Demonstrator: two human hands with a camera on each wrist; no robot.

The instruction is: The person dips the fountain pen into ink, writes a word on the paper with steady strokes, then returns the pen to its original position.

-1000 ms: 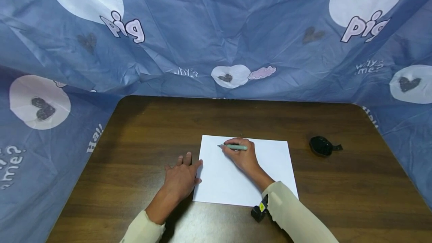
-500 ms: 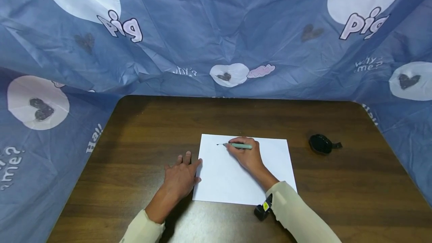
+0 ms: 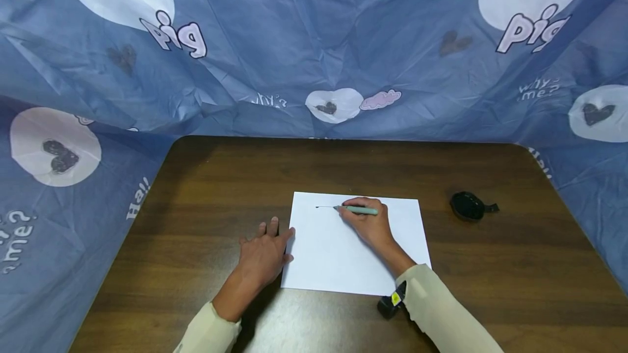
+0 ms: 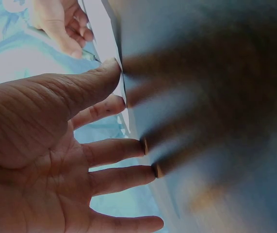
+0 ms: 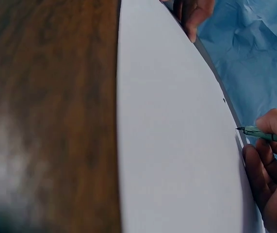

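A white sheet of paper [image 3: 319, 255] lies on the brown wooden table. My right hand [image 3: 370, 225] pinches a green pen [image 3: 361, 210], its tip on the upper part of the sheet. Leftward from the tip runs a thin dark line [image 3: 325, 207] with a small blot at its left end. In the right wrist view the pen [image 5: 258, 133] shows between thumb and fingers. My left hand [image 3: 262, 257] is spread at the sheet's left edge, thumb and a fingertip on the paper. The left wrist view shows the palm of this hand [image 4: 41, 165] with fingers extended.
To the right of the paper sits a small black pan-shaped dish [image 3: 468, 206] with a short handle. A blue printed cloth [image 3: 275, 42] hangs behind the table and at both sides. A black wrist camera [image 3: 390, 305] is strapped under the right sleeve.
My right hand has moved to the right with the pen, and the dark line on the paper has grown longer behind the tip. The left hand stays at the sheet's edge.
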